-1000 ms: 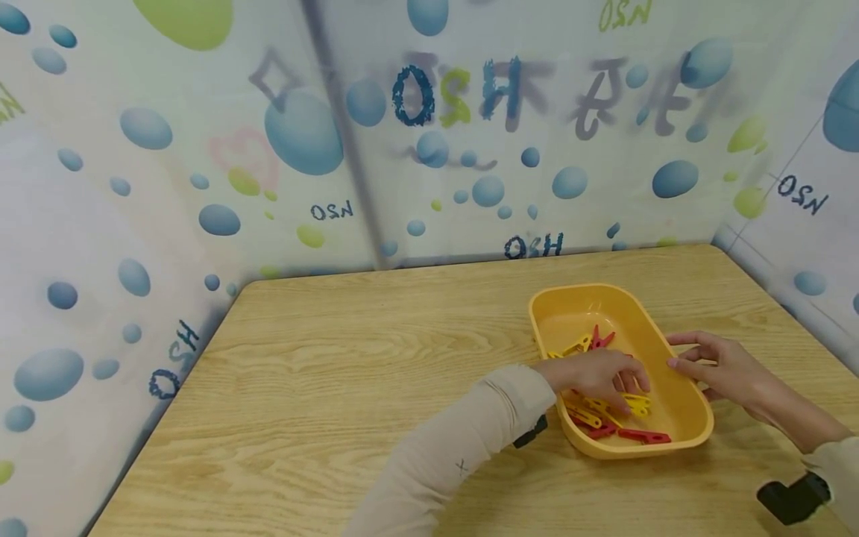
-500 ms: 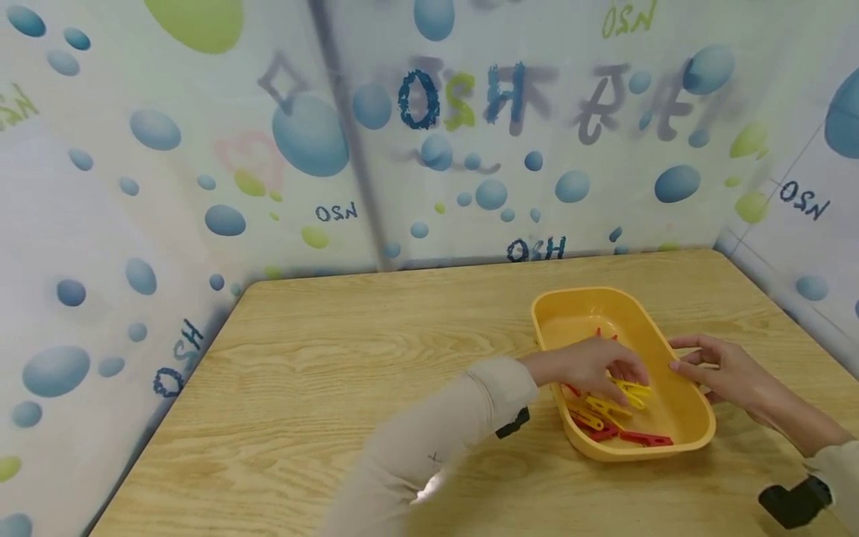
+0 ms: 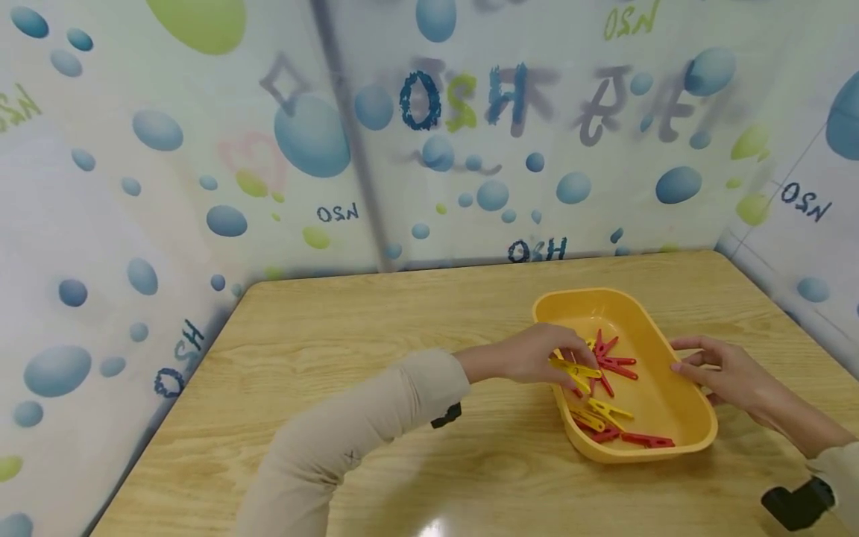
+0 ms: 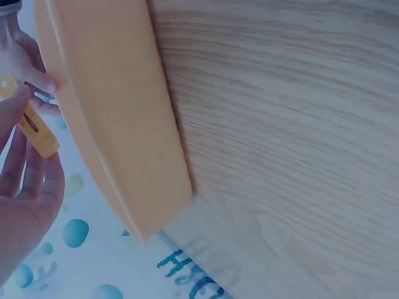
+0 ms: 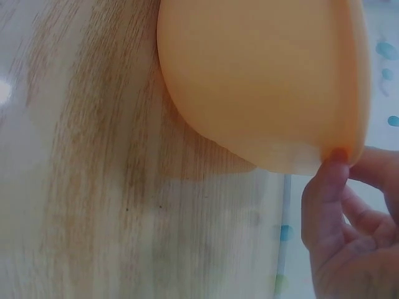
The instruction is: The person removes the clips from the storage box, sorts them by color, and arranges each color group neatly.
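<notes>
L hand [image 3: 546, 352] is pinching 1 lifted yellow peg [image 4: 37, 134] at 9 o'clock on tray [image 3: 664, 406], R hand [image 3: 728, 374] pinching 3 o'clock rim, w/ other pegs [image 3: 640, 439] lying inside.

Left hand [image 3: 533, 354], yellow clothespin [image 3: 579, 369] in grip, now over the tray's left rim [image 3: 536, 311], more red clothespins [image 3: 616, 362] visible

pale walls [image 3: 221, 97] left, back and right, printed with blue and green bubbles [image 3: 312, 136] and reversed lettering [image 3: 463, 98]. back wall: dark vertical band [image 3: 349, 134], faint pink heart [image 3: 253, 158] to its left. wood-grain table [image 3: 349, 335], rounded far corners, back edge along the wall. small bright glare [image 3: 432, 529] on the tabletop.
</notes>
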`<state>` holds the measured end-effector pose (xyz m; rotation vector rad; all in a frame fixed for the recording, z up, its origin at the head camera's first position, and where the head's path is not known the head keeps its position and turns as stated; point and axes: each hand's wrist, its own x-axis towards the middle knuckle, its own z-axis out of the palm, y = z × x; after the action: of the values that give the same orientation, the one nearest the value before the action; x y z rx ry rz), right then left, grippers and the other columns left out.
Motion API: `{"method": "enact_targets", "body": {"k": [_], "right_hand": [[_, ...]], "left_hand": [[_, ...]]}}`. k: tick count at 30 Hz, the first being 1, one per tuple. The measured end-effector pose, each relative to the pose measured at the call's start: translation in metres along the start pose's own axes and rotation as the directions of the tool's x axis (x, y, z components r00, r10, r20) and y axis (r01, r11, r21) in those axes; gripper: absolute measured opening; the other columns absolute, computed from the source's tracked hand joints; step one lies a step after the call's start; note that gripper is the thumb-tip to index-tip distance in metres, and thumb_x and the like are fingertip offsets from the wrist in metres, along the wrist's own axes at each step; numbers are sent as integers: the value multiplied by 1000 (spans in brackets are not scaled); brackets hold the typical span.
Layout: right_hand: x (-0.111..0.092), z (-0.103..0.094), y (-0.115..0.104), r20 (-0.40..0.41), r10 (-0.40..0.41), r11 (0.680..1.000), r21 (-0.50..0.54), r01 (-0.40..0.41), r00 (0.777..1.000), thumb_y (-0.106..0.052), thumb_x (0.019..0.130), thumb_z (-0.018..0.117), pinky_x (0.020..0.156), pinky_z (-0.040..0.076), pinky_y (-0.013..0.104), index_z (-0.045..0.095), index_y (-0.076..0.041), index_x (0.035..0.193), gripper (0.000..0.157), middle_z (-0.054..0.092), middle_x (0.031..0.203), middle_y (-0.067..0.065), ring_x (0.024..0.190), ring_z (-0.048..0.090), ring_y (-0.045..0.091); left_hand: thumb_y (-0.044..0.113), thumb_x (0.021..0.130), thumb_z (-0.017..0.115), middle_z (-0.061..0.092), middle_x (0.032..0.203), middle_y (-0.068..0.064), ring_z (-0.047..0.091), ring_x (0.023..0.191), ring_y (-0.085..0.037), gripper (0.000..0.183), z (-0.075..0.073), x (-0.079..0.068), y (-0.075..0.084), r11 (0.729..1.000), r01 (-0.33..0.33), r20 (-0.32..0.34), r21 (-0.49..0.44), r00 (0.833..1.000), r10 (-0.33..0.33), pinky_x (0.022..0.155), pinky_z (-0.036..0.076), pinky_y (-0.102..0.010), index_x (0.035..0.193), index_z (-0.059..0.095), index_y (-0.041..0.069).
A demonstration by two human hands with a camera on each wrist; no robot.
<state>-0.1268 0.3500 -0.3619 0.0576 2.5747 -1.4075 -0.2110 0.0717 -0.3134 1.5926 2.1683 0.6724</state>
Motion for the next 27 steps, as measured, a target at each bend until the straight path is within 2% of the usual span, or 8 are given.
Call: {"method": "enact_targets", "body": {"k": [4,8,13,18,27], "right_hand": [[0,-1,0,9,6,1000,-1,-6,1000,-27,89,53,59,51,36,27,11,129,61,55,94,16,72,59,17],[0,-2,0,15,13,1000,-2,-13,1000,-28,89,53,59,51,36,27,11,129,61,55,95,16,72,59,17],[0,-2,0,10,9,1000,-4,-9,1000,-26,89,53,59,51,36,27,10,129,60,55,94,16,72,59,17],[0,-1,0,-8,-14,1000,-15,14,1000,-25,89,54,57,51,36,28,11,128,58,55,93,16,71,59,17],[1,0,0,-21,-9,999,-47,8,1000,-26,89,54,58,51,35,29,10,128,58,54,95,17,71,58,17]], "left_hand": [[14,79,66,58,106,2,49,89,-2,31,-3,-24,-8,999,4,-60,-42,998,-7,76,39,-11,109,61,10],[12,79,67,58,107,0,51,91,-3,31,-1,-48,-25,993,25,-128,-117,991,-40,76,42,-16,109,61,9],[11,79,66,58,107,-1,52,91,-7,29,4,-67,-49,990,69,-179,-122,980,-90,77,43,-19,108,61,9],[11,78,67,59,106,-2,53,91,-10,30,8,-67,-65,990,105,-183,-96,976,-122,77,43,-20,108,62,7],[4,80,64,59,109,-5,53,98,-14,29,14,-41,-91,985,173,-97,-17,980,-174,84,39,-19,109,61,4]]}}
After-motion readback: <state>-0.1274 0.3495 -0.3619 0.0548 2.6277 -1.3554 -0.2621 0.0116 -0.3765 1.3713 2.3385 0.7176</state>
